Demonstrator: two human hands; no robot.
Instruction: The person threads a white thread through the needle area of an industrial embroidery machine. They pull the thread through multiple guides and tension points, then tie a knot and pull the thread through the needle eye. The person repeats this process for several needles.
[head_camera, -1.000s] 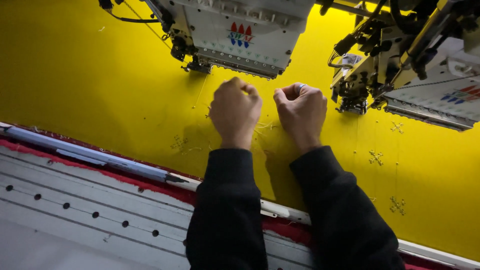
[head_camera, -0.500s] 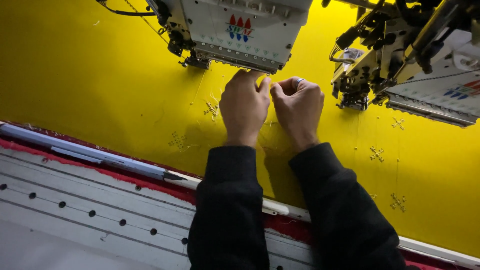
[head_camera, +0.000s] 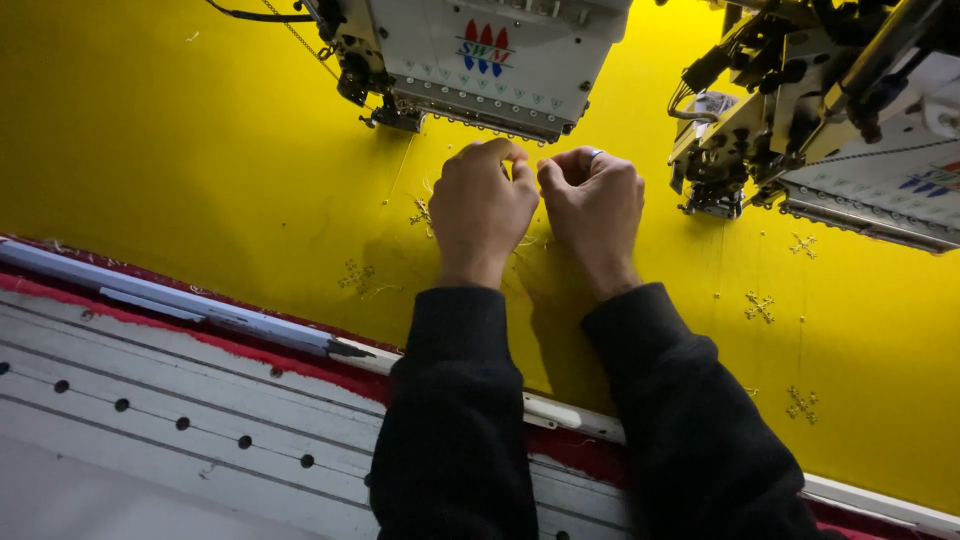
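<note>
1. Near: grey frame rail (head_camera: 230, 322) clamps yellow fabric (head_camera: 180, 170) taut over the desk.
2. Middle: left hand (head_camera: 483, 212) and right hand (head_camera: 592, 208), curled narrow, pinch fine loose threads (head_camera: 528, 243); light, limp, likely snap-prone, so grip close to the stitching.
3. Far: embroidery heads (head_camera: 490, 55).
</note>
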